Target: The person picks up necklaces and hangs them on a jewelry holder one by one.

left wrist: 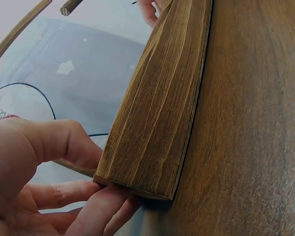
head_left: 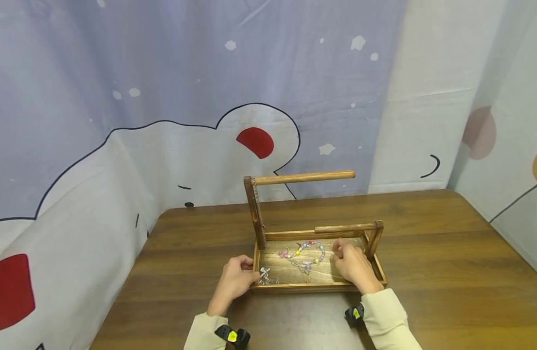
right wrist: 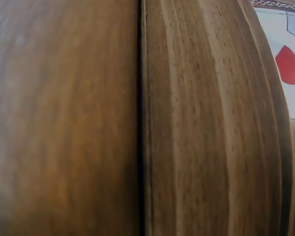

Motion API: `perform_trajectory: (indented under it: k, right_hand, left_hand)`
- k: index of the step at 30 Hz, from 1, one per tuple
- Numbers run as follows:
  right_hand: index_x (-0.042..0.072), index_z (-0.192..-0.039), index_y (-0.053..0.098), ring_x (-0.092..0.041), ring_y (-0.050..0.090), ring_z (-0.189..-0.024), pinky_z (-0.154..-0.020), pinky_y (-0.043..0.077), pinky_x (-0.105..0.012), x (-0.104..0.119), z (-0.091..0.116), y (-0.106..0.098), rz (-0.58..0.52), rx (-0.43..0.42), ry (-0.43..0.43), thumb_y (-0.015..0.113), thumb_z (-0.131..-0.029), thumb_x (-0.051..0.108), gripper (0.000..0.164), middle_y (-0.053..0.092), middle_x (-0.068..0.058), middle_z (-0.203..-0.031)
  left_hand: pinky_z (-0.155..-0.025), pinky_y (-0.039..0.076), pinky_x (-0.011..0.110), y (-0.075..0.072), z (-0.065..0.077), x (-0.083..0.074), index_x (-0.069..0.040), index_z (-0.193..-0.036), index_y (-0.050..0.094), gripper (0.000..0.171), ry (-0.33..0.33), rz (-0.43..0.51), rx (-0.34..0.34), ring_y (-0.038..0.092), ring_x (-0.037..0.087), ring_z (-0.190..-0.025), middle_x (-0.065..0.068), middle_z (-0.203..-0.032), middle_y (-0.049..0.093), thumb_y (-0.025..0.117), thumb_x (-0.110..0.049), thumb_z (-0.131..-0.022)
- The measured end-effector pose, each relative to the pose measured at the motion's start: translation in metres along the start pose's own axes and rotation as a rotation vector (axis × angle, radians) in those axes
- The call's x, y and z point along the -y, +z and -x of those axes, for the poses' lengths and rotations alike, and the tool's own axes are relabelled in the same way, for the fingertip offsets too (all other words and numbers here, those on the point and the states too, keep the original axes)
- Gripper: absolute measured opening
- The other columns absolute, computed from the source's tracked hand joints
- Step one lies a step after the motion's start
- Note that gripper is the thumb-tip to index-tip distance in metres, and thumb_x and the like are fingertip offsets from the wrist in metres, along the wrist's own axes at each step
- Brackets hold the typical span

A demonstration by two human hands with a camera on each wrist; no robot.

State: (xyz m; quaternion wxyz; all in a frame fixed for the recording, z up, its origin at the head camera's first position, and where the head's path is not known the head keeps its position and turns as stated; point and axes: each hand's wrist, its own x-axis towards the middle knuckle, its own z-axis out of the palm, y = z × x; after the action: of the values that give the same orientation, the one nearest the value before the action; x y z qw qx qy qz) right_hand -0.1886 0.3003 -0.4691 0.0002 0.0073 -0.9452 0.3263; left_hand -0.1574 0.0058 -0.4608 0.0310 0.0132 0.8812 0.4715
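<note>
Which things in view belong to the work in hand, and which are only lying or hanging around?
Belonging to the work:
Wooden jewelry stand, left end gripped by left hand
Right hand, inside it
Multicolored beaded bracelet
Silver chain in near left corner
Chain along tall upright

Only around:
Wooden table
Cartoon-printed curtain
</note>
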Motion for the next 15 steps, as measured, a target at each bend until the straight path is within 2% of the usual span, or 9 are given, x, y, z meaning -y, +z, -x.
perform_trajectory:
  k: [3, 10, 15]
  right_hand:
    - [0.01, -0.099, 0.058, -0.025, 0.061, -0.082, -0.061, 0.044, -0.04, -0.0003, -0.0002, 0.0002, 0.004, 0.009, 0.006, 0.059, -0.082, 0.011, 0.017, 0.067, -0.007, -0.09]
    - [0.012, -0.078, 0.057, -0.018, 0.05, -0.062, -0.051, 0.037, -0.033, 0.0003, -0.0001, 0.0001, 0.051, -0.011, -0.009, 0.057, -0.078, 0.01, 0.002, 0.055, -0.001, -0.069]
    - [0.016, -0.067, 0.055, -0.017, 0.049, -0.061, -0.05, 0.039, -0.034, 0.0012, 0.0016, 0.0021, 0.134, -0.033, -0.027, 0.05, -0.07, 0.005, 0.012, 0.053, 0.0, -0.067]
  left_hand:
    - [-0.062, 0.051, 0.03, -0.0003, 0.0005, -0.0003, 0.005, -0.098, 0.06, 0.028, -0.006, -0.011, -0.002, 0.063, 0.02, -0.079, 0.013, -0.089, 0.065, 0.069, -0.006, -0.073]
    - [-0.064, 0.051, 0.031, -0.0004, 0.001, -0.0013, 0.005, -0.098, 0.06, 0.029, -0.003, -0.013, -0.003, 0.064, 0.02, -0.08, 0.013, -0.089, 0.065, 0.069, -0.007, -0.073]
    - [-0.065, 0.051, 0.031, 0.0, 0.0009, -0.0014, 0.005, -0.098, 0.06, 0.029, -0.001, -0.014, -0.004, 0.064, 0.02, -0.08, 0.014, -0.09, 0.065, 0.069, -0.006, -0.073]
